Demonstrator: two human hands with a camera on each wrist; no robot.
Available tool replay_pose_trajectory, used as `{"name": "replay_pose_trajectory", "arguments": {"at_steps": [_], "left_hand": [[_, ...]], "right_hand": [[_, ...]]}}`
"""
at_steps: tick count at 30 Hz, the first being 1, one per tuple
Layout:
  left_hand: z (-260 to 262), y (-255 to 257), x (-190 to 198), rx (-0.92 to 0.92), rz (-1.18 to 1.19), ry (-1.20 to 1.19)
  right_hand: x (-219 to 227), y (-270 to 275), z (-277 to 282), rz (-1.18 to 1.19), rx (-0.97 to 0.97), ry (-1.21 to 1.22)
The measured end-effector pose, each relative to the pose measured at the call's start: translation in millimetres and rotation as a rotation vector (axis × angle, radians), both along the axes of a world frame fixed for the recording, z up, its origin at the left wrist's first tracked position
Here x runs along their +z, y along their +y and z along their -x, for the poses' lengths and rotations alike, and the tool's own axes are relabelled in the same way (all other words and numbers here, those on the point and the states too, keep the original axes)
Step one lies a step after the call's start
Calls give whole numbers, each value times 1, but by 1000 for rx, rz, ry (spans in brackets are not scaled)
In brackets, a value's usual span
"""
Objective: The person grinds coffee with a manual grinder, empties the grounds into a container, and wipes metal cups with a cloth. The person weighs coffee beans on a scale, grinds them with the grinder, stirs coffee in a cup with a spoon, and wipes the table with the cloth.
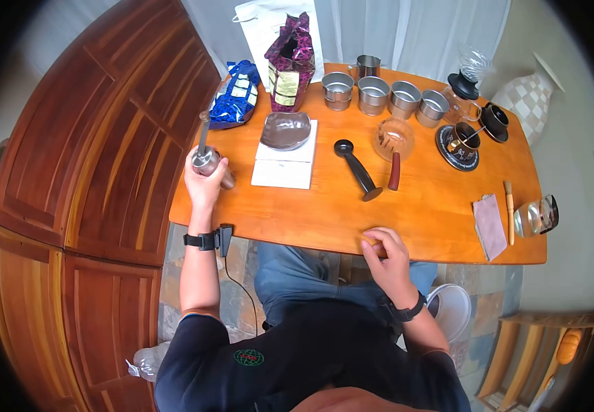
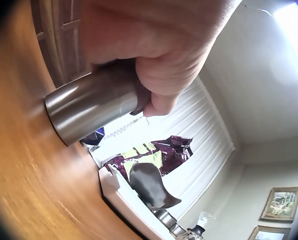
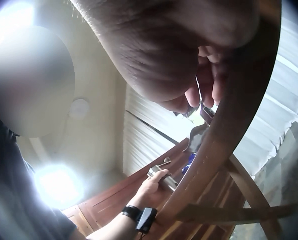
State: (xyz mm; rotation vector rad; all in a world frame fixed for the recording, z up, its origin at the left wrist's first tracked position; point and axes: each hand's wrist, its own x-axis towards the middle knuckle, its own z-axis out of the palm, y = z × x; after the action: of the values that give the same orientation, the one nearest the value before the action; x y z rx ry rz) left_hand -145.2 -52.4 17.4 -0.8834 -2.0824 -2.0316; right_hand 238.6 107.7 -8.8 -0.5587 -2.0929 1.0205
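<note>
At the table's left edge, the left hand (image 1: 205, 180) grips a metal hand grinder (image 1: 207, 162) whose crank arm points up and away. In the left wrist view the grinder's steel body (image 2: 89, 107) has its base at the wooden surface, with fingers wrapped round its upper part. The right hand (image 1: 387, 259) rests at the table's front edge with loosely bent fingers, holding nothing; in the right wrist view it (image 3: 179, 55) fills the top. Right of the grinder, a dark square dish (image 1: 286, 130) sits on a white scale (image 1: 282, 173).
Blue (image 1: 236, 93) and purple bags (image 1: 290, 75) stand behind the scale. Metal cups (image 1: 374, 96), a glass server (image 1: 458, 106) and a black cup (image 1: 463, 141) line the back right. A black scoop (image 1: 358, 168), red-handled dripper (image 1: 394, 141), cloth (image 1: 490, 226), brush (image 1: 509, 213) and glass jar (image 1: 536, 216) lie nearer.
</note>
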Motion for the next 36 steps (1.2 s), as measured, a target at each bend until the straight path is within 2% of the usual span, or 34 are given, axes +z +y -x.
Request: {"name": "replay_pose_trajectory", "arguments": {"at_steps": [9, 16, 18, 20, 21, 22, 23, 24, 25, 27, 29, 31, 33, 36], "left_hand": [[-3, -1, 1, -57, 9, -48], [3, -9, -14, -63, 32, -63], [1, -14, -21, 46, 79, 26], [-10, -24, -27, 24, 9, -55], [-13, -26, -37, 114, -44, 36], [-18, -35, -44, 268, 55, 124], [-41, -33, -36, 445, 52, 93], [-48, -41, -43, 480, -13, 61], [-56, -44, -56, 547, -119, 137], [-71, -48, -65, 462, -194, 71], [-81, -43, -74, 302, -212, -23], [-97, -25, -65, 257, -166, -10], [-96, -21, -69, 151, -117, 1], [-91, -19, -78, 151, -25, 93]], "right_hand": [[3, -1, 2, 18, -19, -18], [5, 2, -2, 22, 24, -35], [6, 1, -5, 73, 40, -22], [11, 0, -12, 120, 4, -14], [16, 0, -16, 105, 34, 3], [21, 2, -23, 88, 53, 18], [26, 5, -32, 79, -22, 4], [30, 10, -42, 78, -20, 17], [34, 16, -53, 78, -14, 31], [45, 31, -79, 9, -137, 15], [60, 49, -107, -97, -341, -43], [58, 79, -138, -197, -600, 29], [50, 119, -181, -155, -769, 166], [56, 173, -245, -157, -971, 281]]}}
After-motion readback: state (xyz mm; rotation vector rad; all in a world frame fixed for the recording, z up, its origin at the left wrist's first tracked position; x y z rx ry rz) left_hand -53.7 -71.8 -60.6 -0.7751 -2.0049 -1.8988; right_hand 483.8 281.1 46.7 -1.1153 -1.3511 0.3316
